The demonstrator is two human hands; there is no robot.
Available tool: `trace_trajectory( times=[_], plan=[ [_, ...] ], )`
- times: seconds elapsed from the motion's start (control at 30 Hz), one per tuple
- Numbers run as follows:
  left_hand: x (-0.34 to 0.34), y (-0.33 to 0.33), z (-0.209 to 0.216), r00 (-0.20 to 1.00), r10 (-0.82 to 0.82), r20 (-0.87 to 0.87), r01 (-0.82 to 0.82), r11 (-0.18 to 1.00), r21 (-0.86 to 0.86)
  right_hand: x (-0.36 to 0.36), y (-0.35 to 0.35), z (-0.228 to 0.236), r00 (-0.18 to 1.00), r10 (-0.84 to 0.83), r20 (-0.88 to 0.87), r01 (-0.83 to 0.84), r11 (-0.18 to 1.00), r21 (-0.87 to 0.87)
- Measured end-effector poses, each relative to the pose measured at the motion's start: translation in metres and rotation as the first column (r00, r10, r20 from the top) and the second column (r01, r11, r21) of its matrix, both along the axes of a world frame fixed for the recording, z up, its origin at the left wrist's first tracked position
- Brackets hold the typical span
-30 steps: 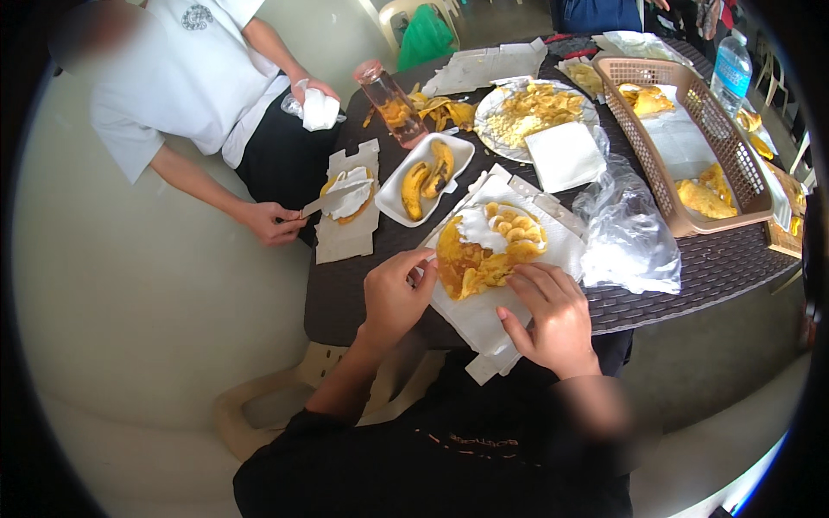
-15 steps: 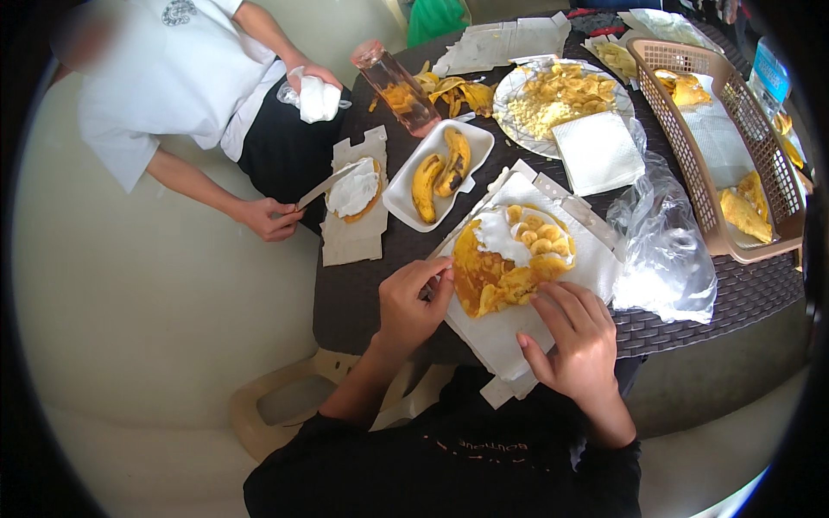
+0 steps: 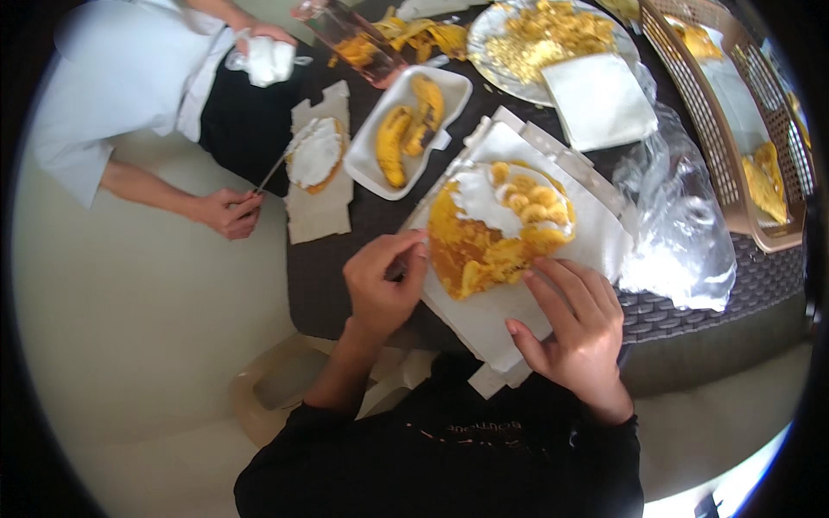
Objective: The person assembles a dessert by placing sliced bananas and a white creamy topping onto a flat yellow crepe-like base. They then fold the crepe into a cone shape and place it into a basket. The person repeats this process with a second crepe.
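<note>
A golden pancake (image 3: 471, 246) lies on white paper towel (image 3: 596, 229) over a piece of cardboard. White cream covers its far part, with banana slices (image 3: 535, 205) to the right, and its near edge looks crumpled or folded. At the pancake's left edge my left hand (image 3: 384, 281) has thumb and forefinger pinched together. What is between them, if anything, is too small to make out. My right hand (image 3: 574, 324) rests its fingertips on the near right edge of the pancake, thumb spread away from the fingers.
A foam tray (image 3: 367, 164) holds two bananas. Left of it, a co-worker's hand (image 3: 231, 213) holds a knife by a cream-topped pancake (image 3: 315, 155). Beyond stand a bottle (image 3: 354, 43) and a plate (image 3: 479, 65). Napkins (image 3: 600, 104), a plastic bag (image 3: 678, 233) and a basket (image 3: 725, 173) lie right.
The whole view has shifted, so the table's things sit higher in it. The co-worker's knife has moved left off the cream to the pancake's edge. My hands keep nearly the same hold.
</note>
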State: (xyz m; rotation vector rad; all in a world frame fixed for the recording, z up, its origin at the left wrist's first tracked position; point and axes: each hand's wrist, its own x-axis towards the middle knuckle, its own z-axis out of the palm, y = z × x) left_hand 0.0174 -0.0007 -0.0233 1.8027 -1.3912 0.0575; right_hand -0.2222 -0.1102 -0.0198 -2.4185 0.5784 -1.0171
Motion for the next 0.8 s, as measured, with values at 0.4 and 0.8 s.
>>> trace_trajectory(
  times=[0.4, 0.8],
  plan=[
    [0.0, 0.003, 0.004, 0.981, -0.06, 0.185, 0.057, 0.998, 0.022, -0.002, 0.0, -0.002, 0.999, 0.011, -0.046, -0.012, 1.0, -0.011],
    [-0.016, 0.004, 0.016, 0.768, -0.482, 0.422, 0.426, 0.876, 0.226, -0.001, 0.001, 0.0, 0.998, -0.009, -0.063, 0.006, 0.999, -0.052]
  ],
)
